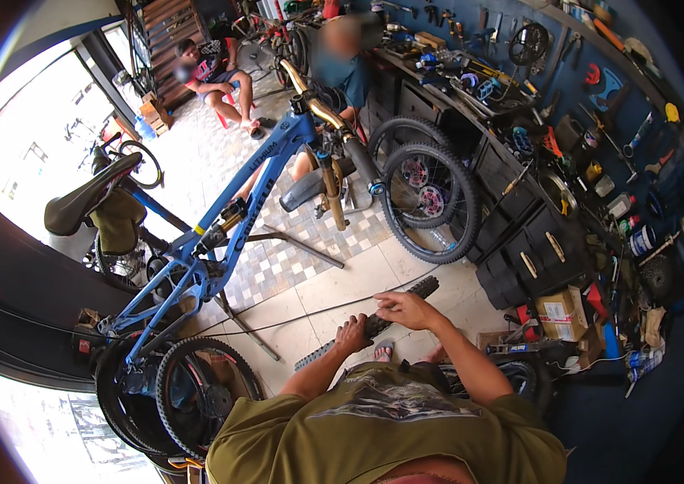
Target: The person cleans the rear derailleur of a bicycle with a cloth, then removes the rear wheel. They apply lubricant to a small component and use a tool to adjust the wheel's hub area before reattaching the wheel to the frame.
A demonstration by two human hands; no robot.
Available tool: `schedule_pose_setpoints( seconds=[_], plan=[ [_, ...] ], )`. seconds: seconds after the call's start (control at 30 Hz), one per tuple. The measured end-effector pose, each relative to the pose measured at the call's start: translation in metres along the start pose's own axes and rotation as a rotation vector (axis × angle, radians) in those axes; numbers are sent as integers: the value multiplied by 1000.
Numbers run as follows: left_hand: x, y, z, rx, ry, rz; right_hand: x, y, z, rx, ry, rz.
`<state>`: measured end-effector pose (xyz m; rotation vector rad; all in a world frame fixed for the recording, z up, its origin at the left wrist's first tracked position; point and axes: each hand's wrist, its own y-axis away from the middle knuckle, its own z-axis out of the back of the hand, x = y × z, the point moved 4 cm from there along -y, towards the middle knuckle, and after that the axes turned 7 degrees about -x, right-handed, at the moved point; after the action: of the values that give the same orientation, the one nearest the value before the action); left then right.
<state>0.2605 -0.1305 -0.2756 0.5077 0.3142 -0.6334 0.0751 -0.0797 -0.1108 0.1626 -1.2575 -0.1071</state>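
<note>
A knobby black bicycle tyre (pixel 422 287), seen nearly edge-on, stands upright in front of my body. My left hand (pixel 351 335) lies over its tread, fingers wrapped down around it. Just to the right, my right hand (pixel 405 310) is above the same tyre with its fingers drawn together in a pinch. Whatever those fingertips hold, if anything, is too small to make out. My feet in sandals (pixel 384 352) show beneath the tyre; its lower part is hidden by my arms and shirt.
A blue mountain bike frame (pixel 229 218) without wheels is held on a stand ahead left. Two wheels (pixel 430 202) lean on the dark cabinets; another wheel (pixel 205 395) stands at lower left. A black cable (pixel 309 313) crosses the floor. Tools crowd the bench (pixel 471 105). Two people sit farther back.
</note>
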Motion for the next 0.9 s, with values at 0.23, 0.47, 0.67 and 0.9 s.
schedule_pose_setpoints(
  seconds=[0.23, 0.47, 0.67, 0.9],
  plan=[
    [-9, 32, -4, 31, -14, -34, -79, 16, 0, -62, 652, -157],
    [-81, 16, 82, -159, -9, -523, -137, 30, -47, 150, 884, -279],
    [-67, 3, 234, -583, -545, -513, -172, 41, -33, 87, 801, -287],
    [-15, -9, 247, -447, -1065, -266, -184, 50, -29, 66, 807, -303]
  ],
)
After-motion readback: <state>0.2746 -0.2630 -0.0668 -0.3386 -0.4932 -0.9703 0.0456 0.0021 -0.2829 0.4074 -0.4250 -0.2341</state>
